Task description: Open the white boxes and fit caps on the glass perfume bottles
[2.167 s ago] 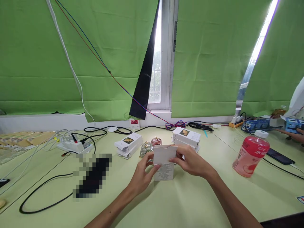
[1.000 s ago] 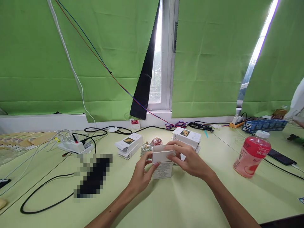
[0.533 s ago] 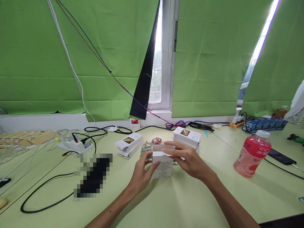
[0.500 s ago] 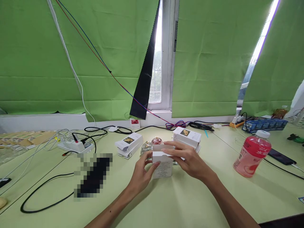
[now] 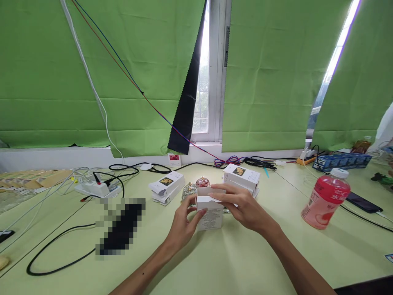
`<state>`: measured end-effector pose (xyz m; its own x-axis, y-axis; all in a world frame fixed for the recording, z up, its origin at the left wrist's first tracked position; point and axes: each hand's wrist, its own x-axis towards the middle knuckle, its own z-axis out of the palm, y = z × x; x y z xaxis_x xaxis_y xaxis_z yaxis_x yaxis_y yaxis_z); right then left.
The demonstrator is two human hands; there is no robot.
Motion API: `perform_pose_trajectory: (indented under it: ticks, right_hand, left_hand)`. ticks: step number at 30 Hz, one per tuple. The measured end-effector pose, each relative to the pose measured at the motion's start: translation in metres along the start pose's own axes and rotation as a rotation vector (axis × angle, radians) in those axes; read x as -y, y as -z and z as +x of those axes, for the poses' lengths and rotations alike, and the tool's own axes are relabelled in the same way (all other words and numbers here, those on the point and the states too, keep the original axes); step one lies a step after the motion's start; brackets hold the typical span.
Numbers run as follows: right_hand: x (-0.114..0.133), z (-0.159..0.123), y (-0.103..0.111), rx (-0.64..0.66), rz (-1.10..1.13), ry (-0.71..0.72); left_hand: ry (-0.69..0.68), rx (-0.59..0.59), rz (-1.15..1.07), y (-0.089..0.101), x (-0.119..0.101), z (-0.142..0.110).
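A small white cardboard box (image 5: 210,220) stands upright on the table, with fine print on its near face and its top flap up. My left hand (image 5: 181,223) grips the box by its left side, thumb on the near face. From the right, the fingers of my right hand (image 5: 242,205) reach over the top and hold the flap. What lies inside the box cannot be seen. Just behind it are a clear ornate glass jar (image 5: 188,190) and a reddish round glass piece (image 5: 202,181), both partly hidden by the box and my hands.
White printed boxes are stacked at left (image 5: 167,184) and right (image 5: 242,175). A pink drink bottle (image 5: 325,200) stands on the right, near a phone (image 5: 364,203). Left are a power strip (image 5: 98,188), cables and a pixelated dark patch (image 5: 123,227). Green blinds (image 5: 267,82) hang behind.
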<state>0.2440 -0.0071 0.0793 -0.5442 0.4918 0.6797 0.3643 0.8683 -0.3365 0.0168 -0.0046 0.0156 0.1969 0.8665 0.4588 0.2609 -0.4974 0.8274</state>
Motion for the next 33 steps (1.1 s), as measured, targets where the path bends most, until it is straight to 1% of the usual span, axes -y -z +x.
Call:
perform_pose_trajectory:
  ticks: [10,25,33]
  right_hand:
    - [-0.0037,-0.0019,-0.0053,0.075,-0.030,-0.026]
    - [-0.0017,-0.0017,-0.0077,0.170,-0.099,-0.085]
    - [0.0016,-0.0002,-0.0069,0.226,-0.130,-0.128]
  left_hand:
    - [0.004,-0.006,-0.003,0.0005,-0.0012,-0.0007]
    - [-0.001,-0.023,0.027,0.0007,0.0002,-0.0007]
    - [-0.012,-0.018,0.019,0.0003,0.0048,-0.0002]
